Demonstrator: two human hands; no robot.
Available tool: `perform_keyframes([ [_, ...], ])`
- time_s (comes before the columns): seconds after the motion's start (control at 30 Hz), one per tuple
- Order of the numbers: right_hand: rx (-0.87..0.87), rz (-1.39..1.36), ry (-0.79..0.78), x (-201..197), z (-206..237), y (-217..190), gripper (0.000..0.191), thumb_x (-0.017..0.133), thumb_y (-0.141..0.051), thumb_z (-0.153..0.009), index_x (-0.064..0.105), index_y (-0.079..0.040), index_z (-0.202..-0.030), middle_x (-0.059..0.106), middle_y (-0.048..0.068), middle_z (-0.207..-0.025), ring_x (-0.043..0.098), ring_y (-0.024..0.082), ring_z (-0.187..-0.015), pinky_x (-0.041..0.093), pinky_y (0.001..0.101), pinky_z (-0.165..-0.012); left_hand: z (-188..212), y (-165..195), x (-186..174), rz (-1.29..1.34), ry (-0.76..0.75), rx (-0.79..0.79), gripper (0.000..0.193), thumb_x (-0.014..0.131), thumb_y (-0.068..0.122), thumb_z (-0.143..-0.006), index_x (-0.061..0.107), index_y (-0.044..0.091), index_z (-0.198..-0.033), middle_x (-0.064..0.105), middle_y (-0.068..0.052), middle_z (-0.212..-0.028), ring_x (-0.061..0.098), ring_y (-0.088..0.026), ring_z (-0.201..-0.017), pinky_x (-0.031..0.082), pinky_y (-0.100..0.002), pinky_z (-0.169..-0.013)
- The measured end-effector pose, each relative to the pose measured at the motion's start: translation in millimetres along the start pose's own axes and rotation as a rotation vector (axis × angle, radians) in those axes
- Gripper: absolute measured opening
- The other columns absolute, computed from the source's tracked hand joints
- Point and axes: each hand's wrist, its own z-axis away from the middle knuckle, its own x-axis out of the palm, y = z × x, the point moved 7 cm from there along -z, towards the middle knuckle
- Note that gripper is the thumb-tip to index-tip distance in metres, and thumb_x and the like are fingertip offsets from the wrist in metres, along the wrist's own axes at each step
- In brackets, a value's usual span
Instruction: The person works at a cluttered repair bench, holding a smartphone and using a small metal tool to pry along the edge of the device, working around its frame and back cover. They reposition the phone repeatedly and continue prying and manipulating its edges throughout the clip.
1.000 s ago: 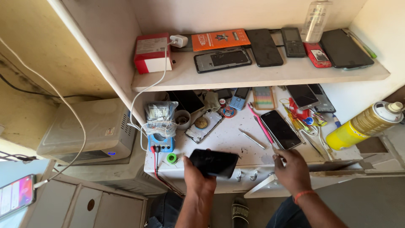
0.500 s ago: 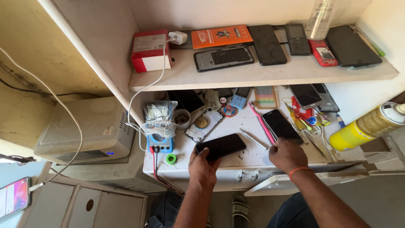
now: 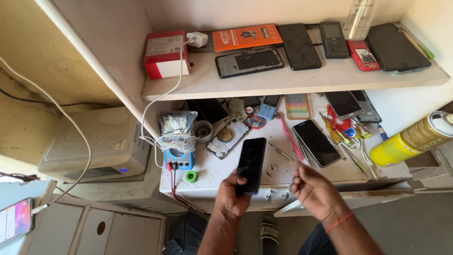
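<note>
My left hand [image 3: 232,194] grips the lower end of a black smartphone [image 3: 251,161], holding it upright over the white workbench [image 3: 217,172] with its dark screen facing me. My right hand [image 3: 315,190] hovers just right of it above the bench's front edge. Its fingers are pinched on what looks like a thin tool [image 3: 296,166], which is blurred by motion. A small screwdriver [image 3: 279,151] and a pink stick tool [image 3: 289,140] lie on the bench between the hands and another dark phone [image 3: 316,142].
A blue multimeter [image 3: 177,158], a green tape roll [image 3: 190,176] and an opened phone body [image 3: 228,138] lie to the left. A yellow spray can [image 3: 415,139] lies at right. The upper shelf [image 3: 283,80] carries several phones and a red box [image 3: 165,54]. A grey unit [image 3: 94,146] stands at left.
My left hand has turned the black phone from lying crosswise to standing upright. My right hand has pulled back from the bench toward me.
</note>
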Motion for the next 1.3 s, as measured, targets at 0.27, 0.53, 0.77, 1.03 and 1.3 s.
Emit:
perform_keyframes([
  [0.27,-0.02,0.034,-0.014,46,22,27,0.016,0.071,-0.013,-0.087,0.069,-0.009,-0.103,0.069,0.003,-0.092,0.064,0.017,-0.087,0.055,0.0391,-0.079,5,-25,-7,0.05,0.185,-0.13,0.018,0.059,0.025,-0.081,0.06,0.008,-0.089,0.062,-0.007,-0.073,0.061,-0.023,-0.061,0.047,-0.034,-0.052],
  [0.53,-0.207,0.39,0.09,56,24,21,0.022,0.069,-0.009,-0.09,0.071,0.003,-0.108,0.075,0.014,-0.092,0.07,0.021,-0.078,0.059,0.0366,-0.075,-11,-7,4,-0.427,0.322,-0.067,0.047,0.066,0.063,-0.089,0.059,0.017,-0.087,0.054,0.003,-0.066,0.044,-0.01,-0.049,0.028,-0.026,-0.041],
  [0.77,-0.474,0.637,0.172,74,35,19,0.027,0.067,-0.003,-0.091,0.068,0.007,-0.116,0.077,0.017,-0.092,0.074,0.018,-0.081,0.062,0.0303,-0.074,-12,0,23,-0.599,0.334,0.009,0.065,0.066,0.075,-0.079,0.064,0.012,-0.091,0.059,0.001,-0.066,0.05,-0.011,-0.049,0.033,-0.027,-0.041],
  [1.03,-0.57,0.561,0.137,75,38,25,0.016,0.068,-0.001,-0.092,0.064,0.008,-0.105,0.077,0.019,-0.096,0.078,0.019,-0.091,0.066,0.0316,-0.081,-19,-2,19,-0.552,0.366,0.048,0.07,0.068,0.077,-0.076,0.064,0.009,-0.091,0.062,-0.002,-0.067,0.051,-0.011,-0.045,0.033,-0.027,-0.039],
  [1.3,-0.76,0.743,0.096,79,44,23,0.013,0.068,0.007,-0.089,0.067,0.006,-0.102,0.075,0.014,-0.102,0.075,0.017,-0.093,0.063,0.0274,-0.082,-20,-3,15,-0.551,0.423,0.047,0.072,0.07,0.077,-0.073,0.064,0.009,-0.097,0.061,-0.001,-0.072,0.051,-0.012,-0.053,0.033,-0.028,-0.042],
])
